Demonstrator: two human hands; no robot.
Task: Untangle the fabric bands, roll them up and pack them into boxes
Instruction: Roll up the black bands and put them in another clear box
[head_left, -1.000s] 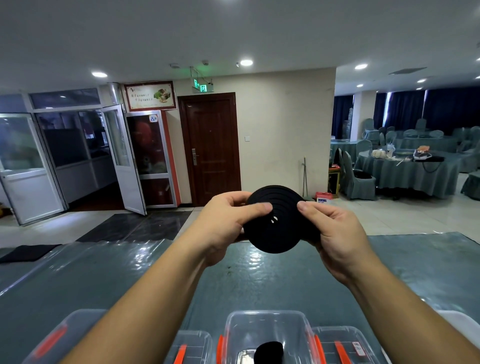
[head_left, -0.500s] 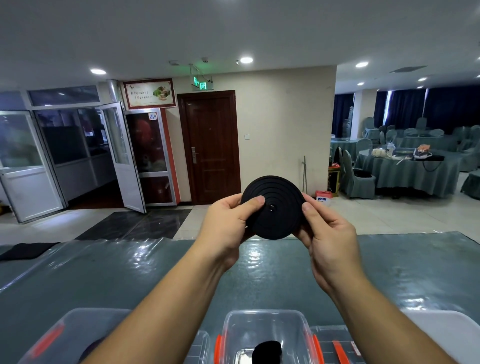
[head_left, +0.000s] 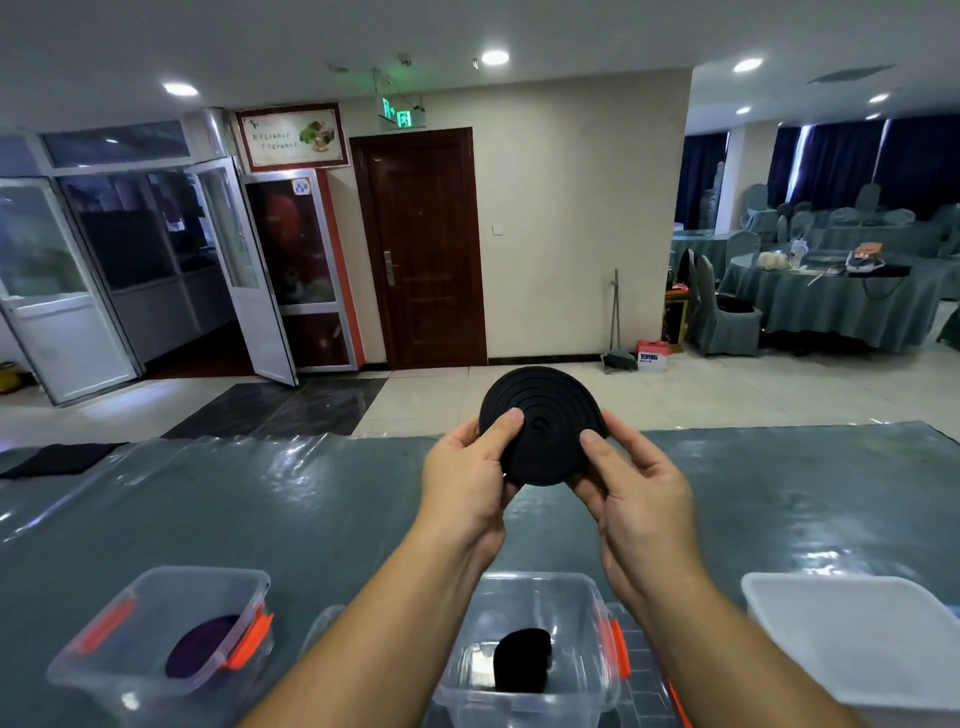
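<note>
A black fabric band wound into a flat round roll (head_left: 543, 423) is held up above the table, its face toward me. My left hand (head_left: 467, 478) grips its left edge with the thumb on the front. My right hand (head_left: 631, 493) grips its right and lower edge, thumb on the front too. Below, a clear plastic box with orange clips (head_left: 592, 613) holds a black roll (head_left: 522, 660). A second clear box (head_left: 156, 587) at lower left holds a purple roll (head_left: 200, 652).
The table (head_left: 260, 519) has a green cloth under clear plastic film. A white lid or tray (head_left: 862, 639) lies at lower right. A dark cloth (head_left: 57, 460) sits at the table's far left edge. Beyond are a brown door and covered dining tables.
The view has tilted down, so the boxes show more fully. Both hands have turned the black roll slightly and shifted their grip lower on it.
</note>
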